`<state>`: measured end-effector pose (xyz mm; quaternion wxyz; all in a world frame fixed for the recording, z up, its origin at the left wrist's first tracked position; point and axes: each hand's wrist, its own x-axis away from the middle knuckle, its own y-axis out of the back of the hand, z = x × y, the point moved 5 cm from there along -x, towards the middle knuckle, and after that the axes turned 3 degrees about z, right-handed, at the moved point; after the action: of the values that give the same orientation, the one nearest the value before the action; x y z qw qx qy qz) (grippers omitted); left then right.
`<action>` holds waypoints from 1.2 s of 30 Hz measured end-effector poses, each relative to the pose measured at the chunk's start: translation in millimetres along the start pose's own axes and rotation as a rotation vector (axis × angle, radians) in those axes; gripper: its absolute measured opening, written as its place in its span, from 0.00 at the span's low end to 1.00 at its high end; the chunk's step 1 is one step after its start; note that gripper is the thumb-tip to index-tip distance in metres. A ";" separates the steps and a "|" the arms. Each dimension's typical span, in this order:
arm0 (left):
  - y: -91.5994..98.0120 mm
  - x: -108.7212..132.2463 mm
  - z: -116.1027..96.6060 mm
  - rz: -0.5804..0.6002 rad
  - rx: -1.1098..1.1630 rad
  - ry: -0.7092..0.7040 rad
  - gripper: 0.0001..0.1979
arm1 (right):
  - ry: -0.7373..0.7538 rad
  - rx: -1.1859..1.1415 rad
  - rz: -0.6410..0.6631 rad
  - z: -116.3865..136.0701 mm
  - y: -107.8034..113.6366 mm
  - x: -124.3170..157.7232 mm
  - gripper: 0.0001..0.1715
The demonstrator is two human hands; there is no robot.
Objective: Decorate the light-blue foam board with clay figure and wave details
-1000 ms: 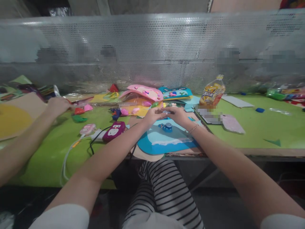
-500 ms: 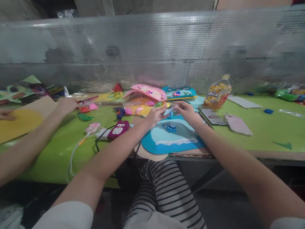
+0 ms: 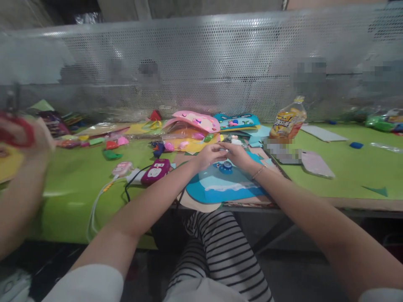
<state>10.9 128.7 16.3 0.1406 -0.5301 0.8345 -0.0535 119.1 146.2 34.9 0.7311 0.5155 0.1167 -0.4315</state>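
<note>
A blue sheet [image 3: 233, 193] with a pale blue middle and a white wavy strip lies flat before me at the table's front edge. On it sits a small dark blue modelled figure [image 3: 226, 167]. My left hand [image 3: 208, 156] and my right hand [image 3: 238, 156] meet just above the sheet's far part, fingertips pressed together. Whatever they pinch between them is too small and too covered to make out. Pale blue scraps [image 3: 255, 141] and a white lump [image 3: 234, 140] lie just beyond my right hand.
At left a co-worker's hand [image 3: 40, 138] holds red-handled scissors [image 3: 19, 130], blurred. Left of the sheet are a purple device [image 3: 156, 172] and cables. Decorated pink [image 3: 197, 121] and blue [image 3: 236, 122] pieces lie behind, a snack bag [image 3: 288, 119] and phone [image 3: 317, 164] to the right.
The pale blue piece between my fingers no longer shows there, and my hands have come closer together. Pale blue scraps now show beyond my right hand. The co-worker's arm swung left with scissors.
</note>
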 end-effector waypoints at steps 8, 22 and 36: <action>-1.4 1.9 -4.3 0.013 -0.026 -0.021 0.14 | 0.001 0.029 0.008 -0.4 0.8 -1.2 0.28; 2.4 -1.4 3.4 -0.028 -0.022 0.040 0.14 | 0.048 0.000 0.021 -2.9 -4.8 -0.2 0.25; 17.4 -2.1 -8.7 -0.252 0.003 -0.154 0.11 | -0.047 0.051 -0.166 -6.6 9.4 -0.8 0.19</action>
<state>-5.9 137.6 20.8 0.1971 -0.6329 0.7481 -0.0312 127.4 153.2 38.7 0.6820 0.5123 0.1310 -0.5053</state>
